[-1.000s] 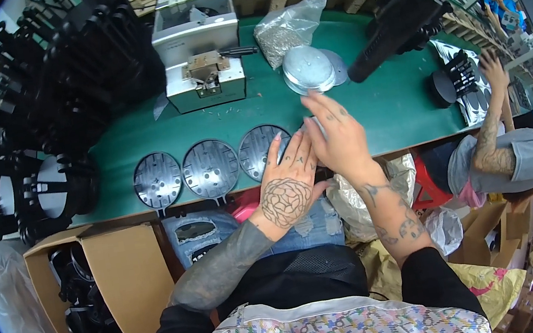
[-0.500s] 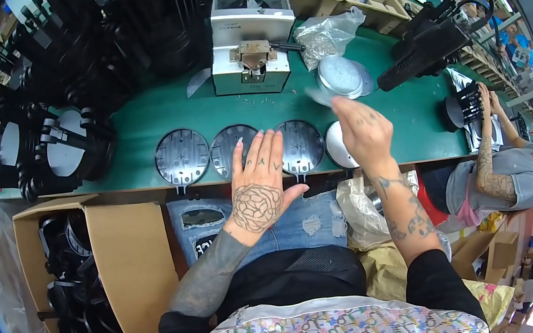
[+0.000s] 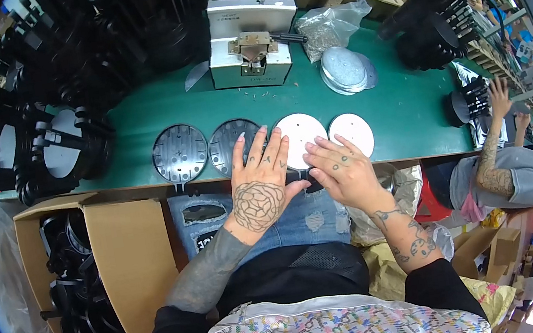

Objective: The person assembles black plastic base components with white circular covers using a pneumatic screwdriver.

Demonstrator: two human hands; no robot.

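Along the near edge of the green table lie black round plastic plates with short tabs: one (image 3: 180,154) at the left, and a second (image 3: 225,146) partly under my left hand (image 3: 258,192). That hand is flat, its fingers spread, the fingertips over the second plate's right side. A white round disc (image 3: 301,130) covers the third plate, whose tab shows below it. My right hand (image 3: 349,175) rests its stretched fingers on this disc's lower right edge. Another white disc (image 3: 353,133) lies just right, beyond my right fingers; whatever is under it is hidden.
A stack of round discs (image 3: 343,69) sits behind, near a clear bag of small parts (image 3: 332,29). A small machine (image 3: 253,55) stands at the back middle. Black assemblies (image 3: 63,145) crowd the left, above a cardboard box (image 3: 135,276). A co-worker (image 3: 502,172) works at the right.
My right hand has come down from beside the disc stack. A white disc now covers the third plate, which was bare. My left hand has hardly moved. At the right, another black assembly has been set down.
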